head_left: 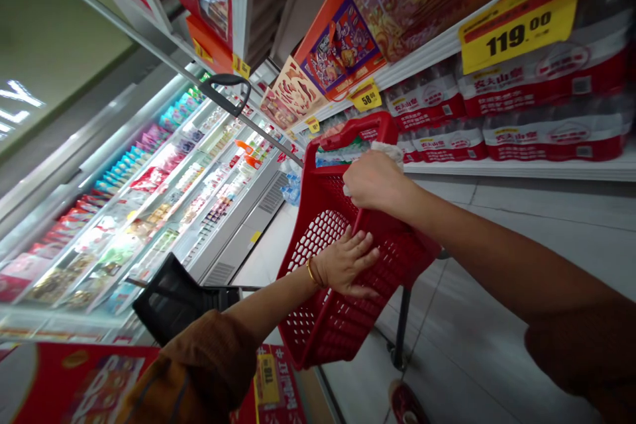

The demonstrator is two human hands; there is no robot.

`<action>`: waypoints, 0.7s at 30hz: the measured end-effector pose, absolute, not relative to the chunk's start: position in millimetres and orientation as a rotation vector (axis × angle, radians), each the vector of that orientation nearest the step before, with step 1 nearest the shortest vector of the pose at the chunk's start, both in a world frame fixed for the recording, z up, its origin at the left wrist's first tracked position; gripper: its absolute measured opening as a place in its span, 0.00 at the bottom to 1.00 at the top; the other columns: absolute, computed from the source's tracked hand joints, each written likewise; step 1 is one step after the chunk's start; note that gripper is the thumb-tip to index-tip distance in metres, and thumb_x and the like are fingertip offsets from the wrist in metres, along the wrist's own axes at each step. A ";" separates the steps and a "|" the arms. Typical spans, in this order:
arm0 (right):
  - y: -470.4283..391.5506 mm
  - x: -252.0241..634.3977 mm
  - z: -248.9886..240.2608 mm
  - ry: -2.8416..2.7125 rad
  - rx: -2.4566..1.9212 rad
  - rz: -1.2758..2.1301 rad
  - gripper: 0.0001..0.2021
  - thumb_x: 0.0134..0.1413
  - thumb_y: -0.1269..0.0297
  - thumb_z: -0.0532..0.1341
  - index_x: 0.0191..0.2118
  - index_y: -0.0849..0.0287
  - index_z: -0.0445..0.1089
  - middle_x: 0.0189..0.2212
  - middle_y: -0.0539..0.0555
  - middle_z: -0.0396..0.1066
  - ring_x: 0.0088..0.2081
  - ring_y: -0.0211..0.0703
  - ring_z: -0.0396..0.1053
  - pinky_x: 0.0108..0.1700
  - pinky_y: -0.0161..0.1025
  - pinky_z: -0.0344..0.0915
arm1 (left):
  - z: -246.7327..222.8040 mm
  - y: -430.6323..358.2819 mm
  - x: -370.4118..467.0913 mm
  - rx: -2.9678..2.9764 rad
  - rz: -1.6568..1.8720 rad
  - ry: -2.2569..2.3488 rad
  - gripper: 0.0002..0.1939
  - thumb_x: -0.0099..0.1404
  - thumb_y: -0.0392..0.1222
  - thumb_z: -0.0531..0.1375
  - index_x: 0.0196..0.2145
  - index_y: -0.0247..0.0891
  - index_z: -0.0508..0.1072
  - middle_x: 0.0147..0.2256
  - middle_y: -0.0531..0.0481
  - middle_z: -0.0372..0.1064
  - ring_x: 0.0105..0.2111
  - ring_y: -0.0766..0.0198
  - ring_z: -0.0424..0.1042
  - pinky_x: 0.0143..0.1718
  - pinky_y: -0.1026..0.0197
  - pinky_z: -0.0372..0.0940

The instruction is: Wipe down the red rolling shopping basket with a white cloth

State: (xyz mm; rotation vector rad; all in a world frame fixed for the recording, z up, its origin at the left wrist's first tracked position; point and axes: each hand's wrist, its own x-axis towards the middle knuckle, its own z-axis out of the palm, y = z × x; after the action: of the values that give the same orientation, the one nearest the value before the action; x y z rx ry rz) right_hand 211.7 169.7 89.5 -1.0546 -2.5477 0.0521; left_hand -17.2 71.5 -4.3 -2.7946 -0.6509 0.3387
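a lit, white-framed refrigerated case [236, 252] fills the left of the frame, red-labelled packs of clear plastic bottles [551, 132] line the upper right. at centre a red perforated plastic basket [392, 255] stands tilted; the bare right hand [373, 179] curls tightly around its upper edge, the bare left hand [348, 262] lies over its side, fingers spread.

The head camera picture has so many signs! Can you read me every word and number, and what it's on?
"119.00": big yellow price tag.
"58.00": smaller yellow price tag.
"农夫山泉": shrink-wrapped bottle packs.
"坚": patterned box; the rest is cut off.
"Y": lit sign; the rest is unclear.
Too small or blurred: fridge packages, other labels.
Red shopping cart: no readable text.
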 end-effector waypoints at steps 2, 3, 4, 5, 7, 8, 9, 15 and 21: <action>163.3 211.6 88.8 -2.557 -1.037 0.052 0.13 0.57 0.65 0.57 0.38 0.64 0.79 0.38 0.66 0.78 0.42 0.53 0.75 0.42 0.44 0.64 | -3.6 66.4 -22.7 -2.789 0.430 -0.709 0.51 0.60 0.72 0.53 0.67 0.32 0.47 0.64 0.26 0.54 0.65 0.37 0.52 0.64 0.36 0.46; 159.6 211.4 88.4 -2.560 -1.022 0.049 0.13 0.57 0.66 0.56 0.37 0.64 0.79 0.38 0.66 0.78 0.43 0.54 0.75 0.42 0.44 0.64 | -3.0 63.6 -25.5 -2.788 0.465 -0.727 0.50 0.60 0.72 0.54 0.67 0.32 0.49 0.63 0.26 0.55 0.65 0.37 0.54 0.64 0.36 0.46; 155.8 210.9 87.9 -2.562 -1.008 0.044 0.13 0.57 0.67 0.56 0.37 0.64 0.79 0.38 0.66 0.78 0.43 0.54 0.75 0.42 0.45 0.64 | -2.2 60.7 -28.1 -2.789 0.488 -0.743 0.50 0.60 0.71 0.54 0.66 0.32 0.50 0.63 0.27 0.56 0.64 0.37 0.55 0.64 0.36 0.47; 151.9 210.4 87.3 -2.559 -0.996 0.038 0.13 0.57 0.68 0.56 0.37 0.64 0.79 0.38 0.66 0.78 0.43 0.55 0.75 0.43 0.46 0.63 | -1.3 57.9 -30.4 -2.792 0.501 -0.757 0.50 0.59 0.72 0.54 0.66 0.32 0.51 0.62 0.27 0.57 0.64 0.37 0.56 0.64 0.36 0.47; 144.5 208.9 86.2 -2.541 -0.986 0.027 0.13 0.57 0.69 0.56 0.37 0.64 0.79 0.38 0.65 0.78 0.44 0.57 0.74 0.44 0.48 0.62 | 0.4 52.8 -33.4 -2.799 0.506 -0.784 0.50 0.58 0.72 0.55 0.66 0.33 0.53 0.62 0.27 0.58 0.64 0.37 0.56 0.64 0.37 0.48; 141.0 208.1 85.7 -2.528 -0.986 0.023 0.13 0.57 0.70 0.56 0.37 0.64 0.79 0.38 0.65 0.78 0.44 0.57 0.74 0.45 0.49 0.62 | 1.2 50.5 -34.1 -2.803 0.502 -0.801 0.49 0.58 0.72 0.55 0.65 0.34 0.54 0.62 0.28 0.58 0.64 0.38 0.56 0.63 0.38 0.49; 137.8 207.3 85.4 -2.519 -0.987 0.023 0.13 0.57 0.70 0.55 0.37 0.64 0.79 0.38 0.65 0.78 0.44 0.57 0.74 0.45 0.49 0.61 | 1.9 48.2 -34.3 -2.805 0.495 -0.821 0.49 0.58 0.72 0.56 0.65 0.34 0.54 0.62 0.28 0.58 0.64 0.38 0.57 0.63 0.38 0.49; 122.6 203.3 85.7 -2.537 -1.002 0.031 0.13 0.57 0.71 0.55 0.36 0.63 0.79 0.37 0.66 0.78 0.42 0.56 0.74 0.45 0.49 0.60 | 2.6 33.7 -32.0 -2.823 0.273 -0.753 0.47 0.60 0.70 0.55 0.65 0.33 0.55 0.60 0.30 0.62 0.63 0.43 0.58 0.64 0.42 0.50; 104.3 201.0 90.6 -2.581 -1.013 0.016 0.12 0.56 0.70 0.56 0.37 0.64 0.79 0.37 0.67 0.78 0.43 0.57 0.73 0.44 0.49 0.61 | 1.5 17.2 -33.0 -2.795 0.188 -0.697 0.41 0.63 0.67 0.54 0.62 0.33 0.63 0.56 0.34 0.68 0.60 0.49 0.64 0.65 0.48 0.51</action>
State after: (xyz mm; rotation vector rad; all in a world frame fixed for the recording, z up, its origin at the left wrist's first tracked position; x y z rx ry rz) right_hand 201.0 104.3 90.6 -1.0128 -2.5808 0.0161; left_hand -33.0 17.2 1.5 -2.7952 -0.6974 0.1878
